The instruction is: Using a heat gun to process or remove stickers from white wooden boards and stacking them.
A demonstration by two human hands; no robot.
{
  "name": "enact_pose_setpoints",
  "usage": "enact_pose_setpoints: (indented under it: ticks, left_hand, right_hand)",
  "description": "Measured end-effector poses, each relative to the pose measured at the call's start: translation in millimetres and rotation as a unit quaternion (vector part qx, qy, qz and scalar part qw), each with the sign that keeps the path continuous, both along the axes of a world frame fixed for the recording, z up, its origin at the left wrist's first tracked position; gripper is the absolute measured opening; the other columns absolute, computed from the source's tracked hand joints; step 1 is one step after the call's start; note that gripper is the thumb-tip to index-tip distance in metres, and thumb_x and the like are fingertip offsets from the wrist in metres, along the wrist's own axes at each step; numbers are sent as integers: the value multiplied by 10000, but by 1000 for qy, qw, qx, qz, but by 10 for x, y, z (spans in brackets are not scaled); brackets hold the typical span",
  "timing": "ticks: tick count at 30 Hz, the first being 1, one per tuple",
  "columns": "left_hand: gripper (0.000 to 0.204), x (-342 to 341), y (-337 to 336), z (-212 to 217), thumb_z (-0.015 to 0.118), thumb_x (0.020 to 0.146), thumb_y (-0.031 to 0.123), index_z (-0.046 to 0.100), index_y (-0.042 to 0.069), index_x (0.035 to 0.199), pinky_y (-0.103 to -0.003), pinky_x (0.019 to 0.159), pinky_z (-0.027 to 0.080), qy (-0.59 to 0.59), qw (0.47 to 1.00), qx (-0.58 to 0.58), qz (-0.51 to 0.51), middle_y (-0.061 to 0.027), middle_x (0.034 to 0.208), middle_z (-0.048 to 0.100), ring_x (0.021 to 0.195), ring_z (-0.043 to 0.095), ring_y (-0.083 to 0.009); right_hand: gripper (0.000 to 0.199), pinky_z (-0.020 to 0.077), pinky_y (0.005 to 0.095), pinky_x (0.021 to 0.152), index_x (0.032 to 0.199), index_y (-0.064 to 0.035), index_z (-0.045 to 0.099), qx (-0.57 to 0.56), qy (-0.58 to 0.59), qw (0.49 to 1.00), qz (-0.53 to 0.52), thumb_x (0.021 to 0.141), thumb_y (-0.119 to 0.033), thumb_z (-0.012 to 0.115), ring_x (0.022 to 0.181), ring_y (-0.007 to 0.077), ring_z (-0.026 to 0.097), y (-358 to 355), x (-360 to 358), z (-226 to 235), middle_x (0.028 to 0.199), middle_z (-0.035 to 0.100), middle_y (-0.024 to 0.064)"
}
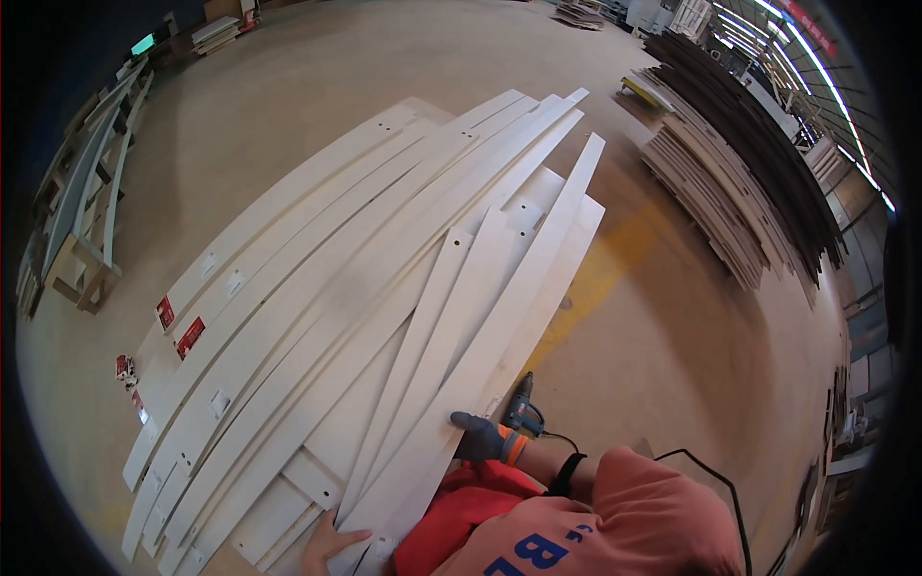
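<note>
You have two hands in view, the left and the right, and one glove between them. You can make out at least eight white boards, overlapping too much for an exact count. On them you can pick out two large red labels and three small pale packets. Near you is one power tool; farther right, one dark stack.

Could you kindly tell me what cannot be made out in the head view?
Head view:
Left hand: its forearm, cut off by the lower edge.
White boards: whatever supports them, hidden beneath.
Small red pieces: too small to identify.
</note>
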State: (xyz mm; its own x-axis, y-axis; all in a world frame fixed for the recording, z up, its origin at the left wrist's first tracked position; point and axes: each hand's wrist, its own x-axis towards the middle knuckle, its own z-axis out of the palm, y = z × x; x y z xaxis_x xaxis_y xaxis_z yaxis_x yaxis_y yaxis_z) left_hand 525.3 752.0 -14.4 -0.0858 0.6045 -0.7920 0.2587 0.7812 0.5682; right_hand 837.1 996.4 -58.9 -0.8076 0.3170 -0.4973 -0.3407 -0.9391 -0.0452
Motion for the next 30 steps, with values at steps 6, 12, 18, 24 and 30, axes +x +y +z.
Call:
enact_pose_setpoints:
  ticks: [6, 12, 18, 24, 30]
  left_hand:
    - [938, 216, -358, 43, 891, 543, 484, 530, -59, 1218, -360, 922, 481, 78, 996, 27, 38, -217, 1095, 648, 1041, 630, -301]
    - [919, 330, -430, 371, 886, 523, 523, 553, -47, 1163, -376, 867, 503, 187, 982, 14, 10, -232, 1046, 653, 993, 648, -306]
    - [796, 303, -400, 567, 890, 510, 534, 594, -19, 1000, -363, 752, 502, 115, 992, 50, 27, -180, 883, 652, 818, 638, -262]
    - [703, 440, -448, 912, 923, 521, 402, 609, -2, 1003, -307, 732, 480, 106, 985, 88, 103, -117, 846, 630, 774, 583, -167]
    - [746, 769, -537, 1196, 898, 548, 464, 583, -12, 1029, -329, 737, 492, 153, 974, 91, 142, -155, 876, 621, 790, 603, -234]
  right_hand:
    - [378, 371, 451, 1088, 1247, 51, 535, 75, -3, 996, 45, 931, -152, 572, 1209, 318, 535, -92, 75, -263, 1265, 583, 171]
    - [377, 414, 451, 1037, 1206, 54, 577, 89, 28, 995, 48, 859, -88, 614, 1126, 324, 587, -213, 168, 45, 1230, 611, 181]
    - [350, 418, 447, 1028, 1153, 46, 619, 131, -10, 989, 62, 837, -104, 611, 1123, 331, 585, -262, 278, 211, 1152, 649, 170]
    - [321, 451, 422, 968, 1144, 18, 624, 166, -16, 984, 62, 838, -76, 604, 1073, 297, 598, -100, 86, 593, 1105, 661, 154]
    - [320, 482, 394, 891, 1166, 8, 611, 230, 32, 956, 178, 856, -69, 595, 1009, 269, 611, 231, -401, 790, 1077, 662, 131]
